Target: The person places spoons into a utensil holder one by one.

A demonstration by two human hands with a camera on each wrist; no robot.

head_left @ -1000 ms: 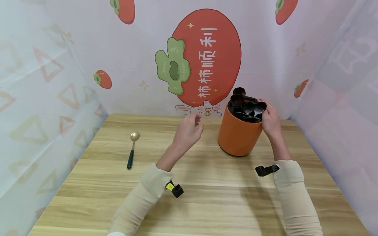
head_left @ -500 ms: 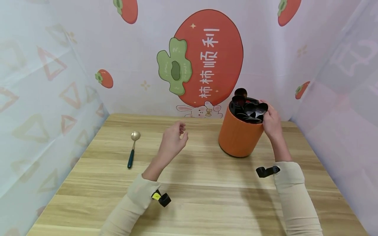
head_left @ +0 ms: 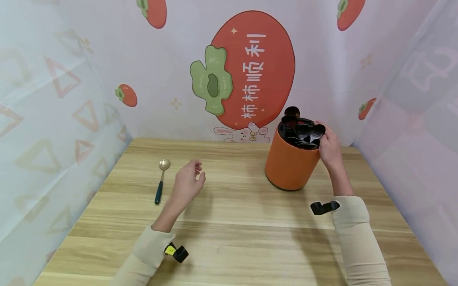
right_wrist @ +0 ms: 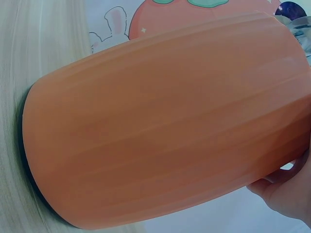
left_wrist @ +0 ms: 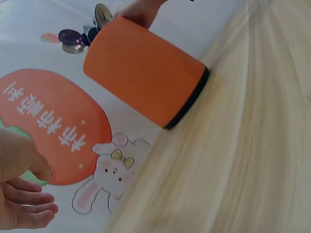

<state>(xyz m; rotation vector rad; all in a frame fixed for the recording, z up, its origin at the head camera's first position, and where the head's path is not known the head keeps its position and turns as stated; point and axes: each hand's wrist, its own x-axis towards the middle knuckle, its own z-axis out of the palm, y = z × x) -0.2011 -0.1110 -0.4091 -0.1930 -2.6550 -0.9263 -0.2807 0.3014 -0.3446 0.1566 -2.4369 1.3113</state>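
An orange cylindrical utensil holder (head_left: 291, 167) with a dark base stands on the table at the right, several dark, shiny round-bowled spoons (head_left: 304, 133) poking out of its top. My right hand (head_left: 330, 149) grips its upper right side by the rim; in the right wrist view that hand (right_wrist: 286, 191) shows at the holder's upper end. My left hand (head_left: 187, 178) is over the table left of centre, fingers loosely bent and holding nothing. To its left lies a spoon (head_left: 162, 178) with a round gold bowl and a dark green handle.
A wood-grain table (head_left: 243, 238) spans the view. Behind it hangs a white cloth (head_left: 171, 59) printed with persimmons and a rabbit, and patterned cloth walls (head_left: 39, 139) close in both sides. Both sleeves carry small black wrist cameras (head_left: 180, 254).
My left hand has moved left and nearer, away from the holder and closer to the gold spoon. The right hand keeps its grip on the holder, which stays in place.
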